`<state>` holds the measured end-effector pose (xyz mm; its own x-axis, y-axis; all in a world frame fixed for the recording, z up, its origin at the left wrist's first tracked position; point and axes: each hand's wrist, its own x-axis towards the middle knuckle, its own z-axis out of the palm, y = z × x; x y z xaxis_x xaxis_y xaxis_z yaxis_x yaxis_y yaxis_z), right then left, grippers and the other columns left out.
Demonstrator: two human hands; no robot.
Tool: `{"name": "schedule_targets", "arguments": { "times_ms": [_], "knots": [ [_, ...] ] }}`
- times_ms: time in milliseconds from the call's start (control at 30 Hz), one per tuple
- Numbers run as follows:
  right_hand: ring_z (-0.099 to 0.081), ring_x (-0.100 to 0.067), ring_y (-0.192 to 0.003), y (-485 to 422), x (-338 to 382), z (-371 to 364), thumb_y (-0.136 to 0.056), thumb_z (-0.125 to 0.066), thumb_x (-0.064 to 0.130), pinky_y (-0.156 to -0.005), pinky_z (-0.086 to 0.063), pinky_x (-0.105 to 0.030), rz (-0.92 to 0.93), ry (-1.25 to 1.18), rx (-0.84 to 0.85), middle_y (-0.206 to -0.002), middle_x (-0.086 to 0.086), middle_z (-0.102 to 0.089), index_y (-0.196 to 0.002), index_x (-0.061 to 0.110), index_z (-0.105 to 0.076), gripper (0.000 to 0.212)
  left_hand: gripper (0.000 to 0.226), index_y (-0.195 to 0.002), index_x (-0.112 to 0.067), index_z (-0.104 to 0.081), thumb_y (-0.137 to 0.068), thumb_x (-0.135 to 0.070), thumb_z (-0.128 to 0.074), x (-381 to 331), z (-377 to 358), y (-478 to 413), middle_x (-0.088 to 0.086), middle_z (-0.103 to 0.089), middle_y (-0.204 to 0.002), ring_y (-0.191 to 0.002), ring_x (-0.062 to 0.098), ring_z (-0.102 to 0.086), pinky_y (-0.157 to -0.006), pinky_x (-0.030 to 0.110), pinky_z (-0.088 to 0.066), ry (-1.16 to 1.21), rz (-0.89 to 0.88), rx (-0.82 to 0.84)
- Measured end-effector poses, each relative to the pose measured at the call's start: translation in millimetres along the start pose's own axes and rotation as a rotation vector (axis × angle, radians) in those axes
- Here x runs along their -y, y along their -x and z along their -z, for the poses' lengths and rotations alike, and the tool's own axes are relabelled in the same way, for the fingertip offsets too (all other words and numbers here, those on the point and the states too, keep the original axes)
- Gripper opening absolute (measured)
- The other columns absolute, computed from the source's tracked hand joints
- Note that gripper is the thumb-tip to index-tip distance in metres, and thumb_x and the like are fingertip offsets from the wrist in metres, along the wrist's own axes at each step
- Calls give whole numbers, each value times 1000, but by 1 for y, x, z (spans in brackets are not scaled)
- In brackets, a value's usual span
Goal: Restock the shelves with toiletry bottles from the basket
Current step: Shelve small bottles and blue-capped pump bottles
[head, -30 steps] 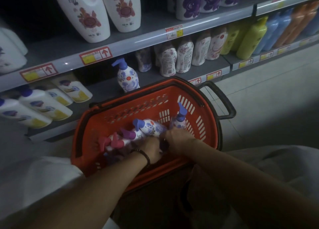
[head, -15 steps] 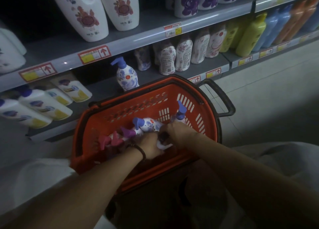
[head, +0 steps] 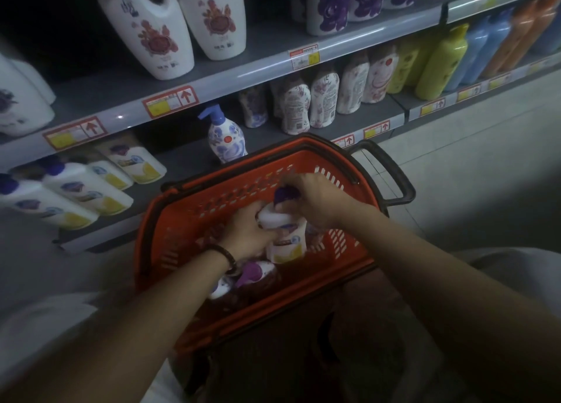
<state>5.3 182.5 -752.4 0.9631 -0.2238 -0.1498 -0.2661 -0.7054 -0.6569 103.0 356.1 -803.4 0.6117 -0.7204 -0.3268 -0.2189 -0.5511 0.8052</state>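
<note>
Both hands are on a white bottle [head: 287, 241] with a purple cap, inside the orange basket [head: 144, 229] rim. The left hand [head: 246, 235] wraps its body and the right hand [head: 315, 199] grips the cap end. The basket's far edge sits right by the bottom shelf [head: 183, 158], with bare shelf left of a lone pump bottle [head: 226, 137].

Basket [head: 170, 220] interior: the centre is occupied by the left hand [head: 246, 235], the right hand [head: 318, 199] and the white bottle [head: 285, 241] they grip. Loose bottles [head: 258, 270] lie at the near side. Just beyond the far rim a pump bottle [head: 226, 138] stands on the lower shelf [head: 185, 163]. Bare shelf lies beyond the basket's far-left corner; how deep it runs cannot be judged in the shadow. The upper shelf [head: 243, 72] caps clearance above. The floor [head: 470, 166] right of the basket is open.
</note>
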Motion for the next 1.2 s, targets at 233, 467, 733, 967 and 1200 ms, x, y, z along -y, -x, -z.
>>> {"name": "schedule_targets", "arguments": {
  "times_ms": [233,467,733,967,1200],
  "knots": [
    [-59,-16,-85,-6,23,15,-92,-78,36,-68,-41,-23,78,-30,-55,-90,7,-64,-95,25,-62,21,61,-127,-30,-70,-73,-19,-97,-11,17,7,-5,-79,-112,-102,9,-76,-90,40,-64,198,-11,20],
    [-53,-2,-72,-14,59,37,-93,-77,33,-61,-36,-14,133,-43,-130,-80,13,-58,-88,32,-61,17,45,-119,-33,-70,-82,-16,-90,-36,45,19,-5,-81,-106,-96,12,-78,-72,29,-62,321,-58,-23],
    [-62,-5,-81,-20,93,39,-93,-75,38,-72,-46,-22,227,-122,-273,-89,10,-67,-107,19,-70,24,51,-119,-45,-66,-80,-24,-92,-49,98,28,-9,-78,-111,-99,10,-76,-65,37,-65,201,-106,-69],
    [-69,-7,-91,-40,134,40,-91,-76,42,-85,-56,-39,306,-192,-289,-99,8,-73,-109,23,-72,26,52,-117,-49,-66,-80,-23,-92,-55,146,43,-9,-75,-115,-108,15,-73,-86,54,-64,129,-177,-214],
    [-69,-10,-97,-73,166,33,-82,-84,48,-90,-55,-38,317,-182,-261,-106,7,-75,-117,21,-70,46,58,-120,-48,-68,-71,-33,-96,-51,195,53,-15,-76,-113,-102,5,-73,-81,47,-65,68,-230,-307]
  ]
}}
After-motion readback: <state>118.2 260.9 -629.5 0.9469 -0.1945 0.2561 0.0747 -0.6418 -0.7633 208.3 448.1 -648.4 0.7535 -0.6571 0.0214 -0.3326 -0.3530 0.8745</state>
